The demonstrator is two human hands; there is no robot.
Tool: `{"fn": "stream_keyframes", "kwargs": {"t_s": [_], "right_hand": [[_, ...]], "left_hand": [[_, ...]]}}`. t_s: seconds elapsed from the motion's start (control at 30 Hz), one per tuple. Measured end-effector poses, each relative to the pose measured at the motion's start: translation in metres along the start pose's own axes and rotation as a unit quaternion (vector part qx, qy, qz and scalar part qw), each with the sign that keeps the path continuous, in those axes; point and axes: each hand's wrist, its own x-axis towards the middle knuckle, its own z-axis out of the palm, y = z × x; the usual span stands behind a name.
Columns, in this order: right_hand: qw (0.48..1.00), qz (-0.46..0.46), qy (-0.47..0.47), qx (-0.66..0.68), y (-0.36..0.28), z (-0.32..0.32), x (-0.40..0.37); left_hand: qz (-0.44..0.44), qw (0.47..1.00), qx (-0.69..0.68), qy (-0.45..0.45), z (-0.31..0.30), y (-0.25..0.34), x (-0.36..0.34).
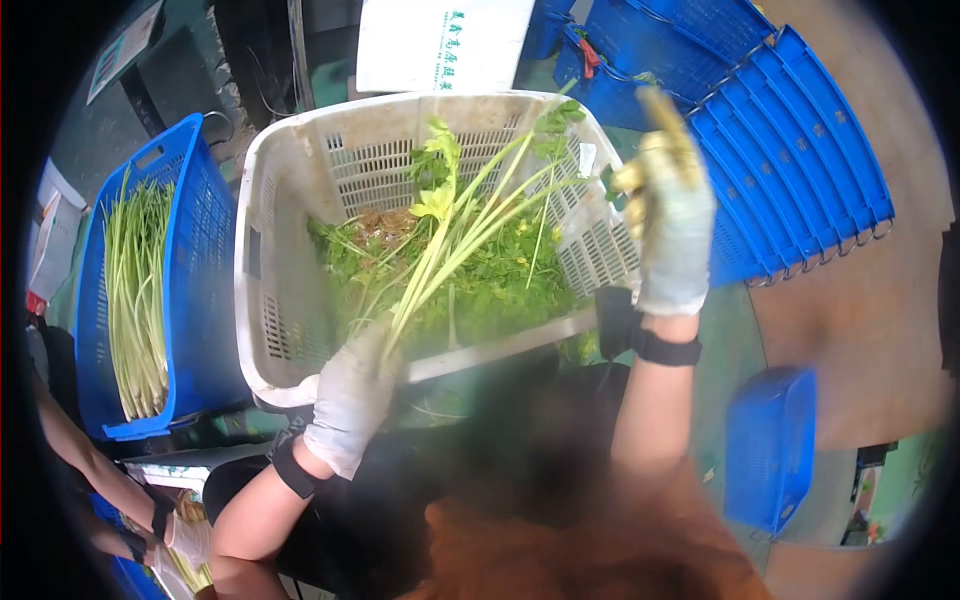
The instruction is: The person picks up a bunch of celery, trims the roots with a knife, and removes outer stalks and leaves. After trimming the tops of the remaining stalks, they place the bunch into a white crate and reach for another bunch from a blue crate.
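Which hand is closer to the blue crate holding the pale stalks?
Left. The left hand grips a bunch of greens near that crate; the right hand is raised across the white basket.

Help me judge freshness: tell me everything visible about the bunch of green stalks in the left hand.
The bunch of stalks is pale green, long and thin, with bright leafy tops. The gloved left hand grips its lower end, so it slants up to the right over the white basket of loose greens. Its tips reach toward the right hand; contact unclear.
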Motion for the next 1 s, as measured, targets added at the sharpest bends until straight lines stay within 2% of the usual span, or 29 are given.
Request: {"fn": "stream_keyframes", "kwargs": {"t_s": [0.03,0.07,0.1,0.13,0.27,0.33,0.43,0.47,0.5,0.57,0.6,0.63,0.7,0.73,0.8,0.83,0.93,0.97,1.0], "right_hand": [[0.995,0.045,-0.083,-0.032,0.001,0.01,-0.005],[0.99,0.063,-0.122,-0.038,0.006,0.028,-0.016],[0.958,0.152,-0.231,-0.072,0.013,0.029,-0.019],[0.93,0.232,-0.282,-0.044,0.019,0.036,-0.021],[0.927,0.255,-0.276,0.004,0.066,0.049,-0.019],[0.854,0.332,-0.388,0.097,0.072,0.048,-0.013],[0.874,0.307,-0.364,0.095,0.072,0.058,-0.028],[0.882,0.292,-0.37,0.026,0.073,0.056,-0.026],[0.882,0.293,-0.368,0.025,0.072,0.055,-0.024],[0.916,0.143,-0.357,-0.109,0.064,0.051,-0.02],[0.945,0.098,-0.283,-0.129,0.054,0.049,-0.017],[0.977,0.076,-0.197,-0.039,0.053,0.044,-0.013],[0.985,0.151,-0.05,0.063,0.051,0.016,0.003],[0.986,0.148,-0.052,0.062,0.057,0.004,0.01],[0.931,0.212,-0.06,0.291,0.068,-0.011,0.016],[0.931,0.211,-0.058,0.292,0.07,-0.013,0.015],[0.909,0.265,0.051,0.319,0.072,-0.012,0.011],[0.908,0.263,0.055,0.32,0.076,-0.015,0.011],[0.887,0.283,0.012,0.365,0.08,-0.017,0.011]], "left_hand": [[-0.003,1.0,-0.001,0.002,0.0,0.002,0.002],[0.035,0.997,0.062,0.017,-0.002,0.006,0.005],[0.073,0.989,0.126,0.032,-0.004,0.01,0.007],[0.09,0.982,0.16,0.038,-0.005,0.011,0.007],[0.089,0.977,0.196,0.011,-0.009,0.013,0.005],[0.075,0.974,0.213,0.006,-0.007,0.007,0.004],[0.084,0.981,0.173,0.008,-0.011,0.0,0.001],[0.086,0.981,0.172,0.006,-0.011,0.001,0.002],[0.067,0.986,0.151,0.008,-0.012,0.003,0.002],[0.049,0.99,0.128,0.012,-0.015,0.006,0.004],[0.08,0.986,0.145,0.023,-0.017,0.007,0.005],[0.111,0.98,0.162,0.034,-0.018,0.007,0.006],[0.096,0.984,0.149,0.031,-0.017,0.0,0.003],[0.082,0.987,0.138,0.025,-0.016,-0.002,0.002],[0.066,0.985,0.156,0.016,-0.016,0.002,0.001],[0.049,0.983,0.175,0.003,-0.016,0.004,0.001],[0.052,0.982,0.179,0.001,-0.016,0.008,0.002],[0.056,0.982,0.18,-0.002,-0.015,0.008,0.001],[0.056,0.988,0.144,-0.003,-0.014,0.007,0.0]]}}
